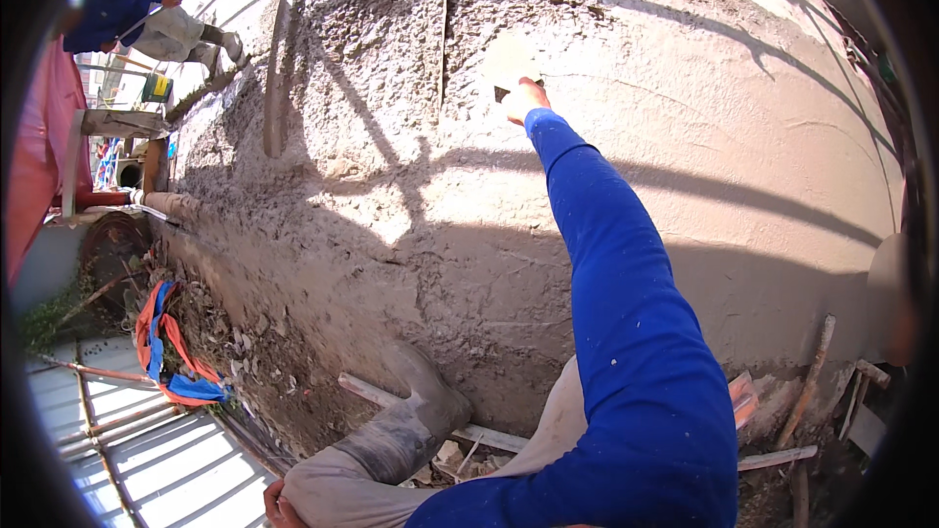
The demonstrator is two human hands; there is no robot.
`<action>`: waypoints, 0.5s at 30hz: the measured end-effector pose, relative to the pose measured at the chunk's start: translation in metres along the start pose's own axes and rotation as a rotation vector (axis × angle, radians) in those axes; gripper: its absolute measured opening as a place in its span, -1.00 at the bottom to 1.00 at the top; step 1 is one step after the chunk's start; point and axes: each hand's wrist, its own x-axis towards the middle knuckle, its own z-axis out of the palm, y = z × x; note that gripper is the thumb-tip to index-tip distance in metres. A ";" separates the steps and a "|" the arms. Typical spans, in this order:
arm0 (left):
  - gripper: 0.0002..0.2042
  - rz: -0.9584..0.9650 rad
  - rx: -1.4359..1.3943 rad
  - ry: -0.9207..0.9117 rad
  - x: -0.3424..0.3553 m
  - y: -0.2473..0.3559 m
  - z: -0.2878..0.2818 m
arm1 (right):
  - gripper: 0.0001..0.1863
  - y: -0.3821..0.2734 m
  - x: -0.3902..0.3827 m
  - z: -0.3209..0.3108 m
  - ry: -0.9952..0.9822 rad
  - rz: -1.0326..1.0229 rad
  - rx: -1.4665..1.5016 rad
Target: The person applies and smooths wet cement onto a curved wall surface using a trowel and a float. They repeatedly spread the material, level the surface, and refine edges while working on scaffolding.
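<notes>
My right arm, in a blue sleeve, stretches out to a rough wall surface of wet grey plaster (489, 284). The fingers of my right hand (529, 101) are closed round a trowel (509, 59), its pale blade lying against the plaster and washed out by sunlight. To the right of the trowel the plaster looks smoother; to its left it is lumpy and coarse. At the lower left, part of my left hand (277, 506) shows beside my bent knee (337, 489). Most of its fingers are hidden behind the knee or cut off by the frame.
Another person (117, 15) in blue works at the upper left. A wooden post (277, 88) stands against the plaster. Red and blue cloth (166, 342) lies on rubble near corrugated sheeting (176, 474). Wooden sticks (810, 381) lean at the lower right.
</notes>
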 end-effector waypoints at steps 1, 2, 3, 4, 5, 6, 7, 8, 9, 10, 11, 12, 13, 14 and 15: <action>-0.56 0.075 -0.051 -0.103 0.055 0.004 0.031 | -0.51 0.061 0.034 -0.038 0.116 -0.034 -0.108; -0.58 0.057 -0.039 -0.083 0.042 0.007 0.027 | -0.55 0.050 0.017 -0.014 0.140 -0.045 -0.057; -0.60 0.037 -0.030 -0.048 0.021 0.009 0.019 | -0.58 0.028 -0.005 0.007 0.159 -0.068 0.000; -0.60 -0.002 -0.052 -0.017 0.006 0.009 0.010 | -0.56 0.011 -0.027 0.013 0.045 -0.156 -0.093; -0.61 -0.030 -0.083 -0.010 0.004 0.009 0.007 | -0.54 0.006 -0.041 0.010 -0.049 -0.231 -0.197; -0.61 -0.049 -0.116 -0.010 0.007 0.009 0.008 | -0.56 0.006 -0.055 0.006 -0.059 -0.249 -0.251; -0.61 -0.021 -0.093 -0.016 0.007 0.008 0.010 | -0.56 0.006 -0.063 -0.004 -0.048 -0.241 -0.302; -0.60 0.011 -0.070 -0.020 0.009 0.009 0.011 | -0.55 0.007 -0.069 -0.016 -0.034 -0.234 -0.350; -0.60 0.042 -0.044 -0.024 0.011 0.011 0.011 | -0.55 0.012 -0.071 -0.027 -0.022 -0.225 -0.397; -0.59 0.046 -0.059 -0.021 0.010 0.013 0.013 | -0.54 0.016 -0.071 -0.041 0.010 -0.217 -0.452; -0.58 0.050 -0.078 -0.019 0.010 0.017 0.017 | -0.58 0.024 -0.067 -0.052 0.015 -0.170 -0.482; -0.57 0.047 -0.099 -0.019 0.008 0.019 0.021 | -0.59 0.033 -0.064 -0.063 0.077 -0.107 -0.526; -0.55 0.024 -0.120 -0.026 0.009 0.017 0.020 | -0.60 0.041 -0.058 -0.076 0.096 -0.013 -0.502; -0.53 -0.001 -0.145 -0.037 0.010 0.013 0.020 | -0.61 0.059 -0.051 -0.090 0.167 0.052 -0.481; -0.51 -0.036 -0.161 -0.043 0.006 0.010 0.016 | -0.62 0.071 -0.050 -0.106 0.155 0.146 -0.480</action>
